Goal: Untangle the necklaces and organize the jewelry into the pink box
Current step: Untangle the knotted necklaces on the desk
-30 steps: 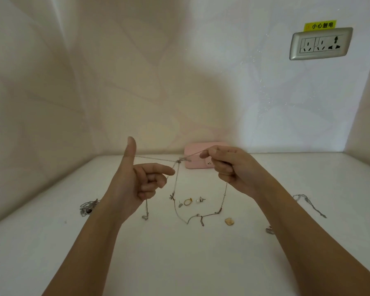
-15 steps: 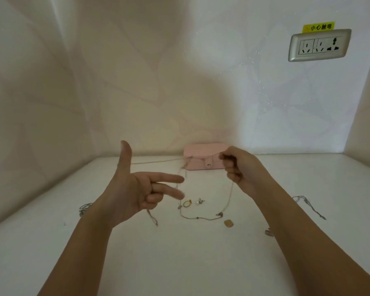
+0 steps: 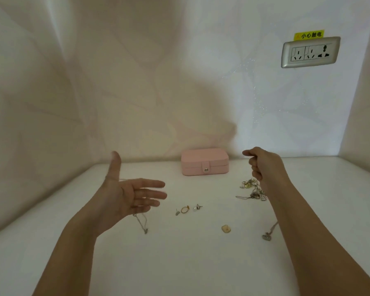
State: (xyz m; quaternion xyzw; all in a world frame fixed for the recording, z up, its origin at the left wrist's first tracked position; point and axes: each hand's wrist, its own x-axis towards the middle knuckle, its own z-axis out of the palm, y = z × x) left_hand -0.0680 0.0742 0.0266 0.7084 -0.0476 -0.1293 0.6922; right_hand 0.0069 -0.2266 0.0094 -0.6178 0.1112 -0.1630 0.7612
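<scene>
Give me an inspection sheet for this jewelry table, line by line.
Surface: white tabletop, smooth, set into a wall corner.
Job's things: pink box closed, snap fastened, at the back wall; tangled necklace bunched on the top below the right hand; pendant chain dangling under the left hand; gold ring, pearl earring, stud and square charm lying loose; heart pendant beside the right forearm.
Clutter: nothing seen.
Grippers: left hand open, fingers straight; right hand pinches the tangled necklace's chain.
Cables: nothing seen.
Surroundings: wall socket with a yellow label, upper right; patterned walls.
</scene>
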